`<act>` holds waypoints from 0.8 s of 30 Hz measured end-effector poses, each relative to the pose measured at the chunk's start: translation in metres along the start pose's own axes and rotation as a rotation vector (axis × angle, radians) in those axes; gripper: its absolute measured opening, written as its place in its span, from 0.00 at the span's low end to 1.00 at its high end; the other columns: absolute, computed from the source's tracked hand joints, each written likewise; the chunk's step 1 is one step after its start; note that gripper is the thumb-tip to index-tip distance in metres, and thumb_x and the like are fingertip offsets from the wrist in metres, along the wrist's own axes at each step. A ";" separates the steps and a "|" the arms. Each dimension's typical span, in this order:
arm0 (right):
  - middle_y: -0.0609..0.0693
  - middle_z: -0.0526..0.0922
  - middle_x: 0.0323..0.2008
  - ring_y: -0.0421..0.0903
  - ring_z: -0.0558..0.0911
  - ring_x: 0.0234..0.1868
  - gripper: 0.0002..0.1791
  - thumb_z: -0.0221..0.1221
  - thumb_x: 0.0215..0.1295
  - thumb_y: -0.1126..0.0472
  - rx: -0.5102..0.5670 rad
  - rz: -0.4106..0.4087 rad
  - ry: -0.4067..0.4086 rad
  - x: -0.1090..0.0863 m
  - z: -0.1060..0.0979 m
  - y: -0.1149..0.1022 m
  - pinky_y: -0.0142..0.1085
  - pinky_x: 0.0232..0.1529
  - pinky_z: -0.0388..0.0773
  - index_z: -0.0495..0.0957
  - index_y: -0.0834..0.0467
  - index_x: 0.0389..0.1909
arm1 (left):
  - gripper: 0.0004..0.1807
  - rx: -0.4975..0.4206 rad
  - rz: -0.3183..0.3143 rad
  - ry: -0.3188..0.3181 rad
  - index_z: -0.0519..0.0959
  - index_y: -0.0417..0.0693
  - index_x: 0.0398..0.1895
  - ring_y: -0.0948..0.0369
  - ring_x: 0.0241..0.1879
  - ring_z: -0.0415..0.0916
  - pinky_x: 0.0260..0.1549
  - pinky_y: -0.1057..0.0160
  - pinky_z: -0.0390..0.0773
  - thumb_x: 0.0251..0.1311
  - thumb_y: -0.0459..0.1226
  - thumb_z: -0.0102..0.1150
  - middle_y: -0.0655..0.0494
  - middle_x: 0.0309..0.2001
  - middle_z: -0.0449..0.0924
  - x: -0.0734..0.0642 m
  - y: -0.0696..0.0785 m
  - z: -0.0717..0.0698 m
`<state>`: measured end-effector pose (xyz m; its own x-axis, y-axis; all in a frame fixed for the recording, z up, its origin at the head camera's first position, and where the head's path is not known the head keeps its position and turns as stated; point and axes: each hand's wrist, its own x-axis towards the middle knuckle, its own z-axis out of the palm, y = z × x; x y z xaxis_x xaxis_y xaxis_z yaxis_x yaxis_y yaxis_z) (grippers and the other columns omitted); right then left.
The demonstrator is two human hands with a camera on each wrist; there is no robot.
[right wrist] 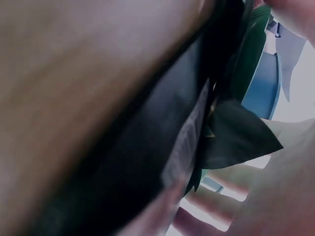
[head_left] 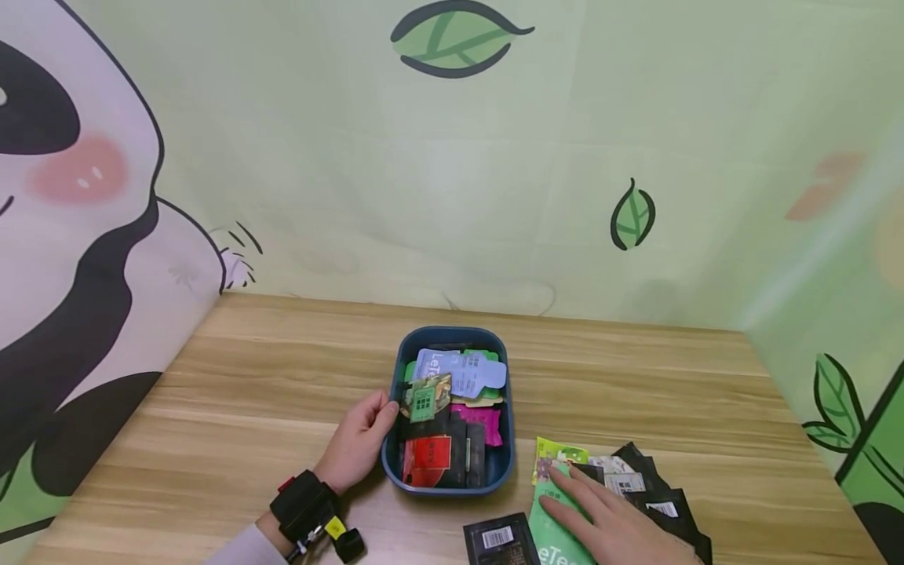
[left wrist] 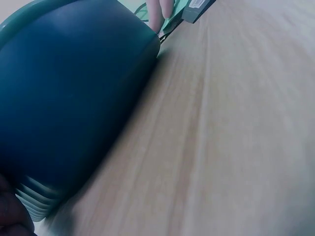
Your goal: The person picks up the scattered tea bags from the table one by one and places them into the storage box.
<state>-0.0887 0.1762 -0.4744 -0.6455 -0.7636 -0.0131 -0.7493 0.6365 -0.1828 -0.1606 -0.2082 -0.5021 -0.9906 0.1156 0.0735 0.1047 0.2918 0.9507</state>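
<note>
A dark blue plastic bin (head_left: 510, 439) stands on the table, filled with sachets: a light blue one (head_left: 459, 373), a magenta one (head_left: 483, 424), a red-and-black one (head_left: 429, 459) and others. My left hand (head_left: 360, 439) holds the bin by its left side; in the left wrist view, fingers (left wrist: 14, 209) show at one lower corner of its wall. To the right of the bin, my right hand (head_left: 600, 514) rests with fingers extended on a pile of sachets, over a green "LeTee"-like packet (head_left: 554, 526). Black sachets (head_left: 660, 502) with white labels fan out beyond it.
A separate black sachet (head_left: 497, 541) with a barcode lies left of the green packet. A yellow-green packet (head_left: 547, 451) sticks out at the pile's top. The wood-grain table (head_left: 297, 353) meets a printed backdrop (head_left: 494, 220) with leaves and a panda.
</note>
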 end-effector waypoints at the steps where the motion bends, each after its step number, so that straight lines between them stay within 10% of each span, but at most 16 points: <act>1: 0.50 0.55 0.75 0.55 0.66 0.69 0.49 0.47 0.54 0.21 -0.012 -0.009 0.008 0.000 0.000 0.000 0.53 0.53 0.75 0.58 0.44 0.72 | 0.16 0.001 -0.003 -0.001 0.67 0.46 0.28 0.58 0.27 0.66 0.24 0.67 0.61 0.73 0.45 0.46 0.52 0.23 0.61 0.000 0.000 0.000; 24: 0.47 0.66 0.68 0.47 0.70 0.62 0.42 0.47 0.54 0.20 -0.038 0.026 0.004 0.001 -0.011 -0.003 0.50 0.54 0.74 0.67 0.39 0.66 | 0.16 -0.003 0.019 -0.001 0.67 0.47 0.27 0.59 0.26 0.65 0.23 0.67 0.60 0.73 0.44 0.46 0.54 0.22 0.60 0.000 -0.002 0.001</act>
<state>-0.0887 0.1742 -0.4628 -0.6658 -0.7461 -0.0134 -0.7370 0.6602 -0.1447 -0.1610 -0.2081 -0.5045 -0.9883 0.1223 0.0917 0.1236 0.2867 0.9500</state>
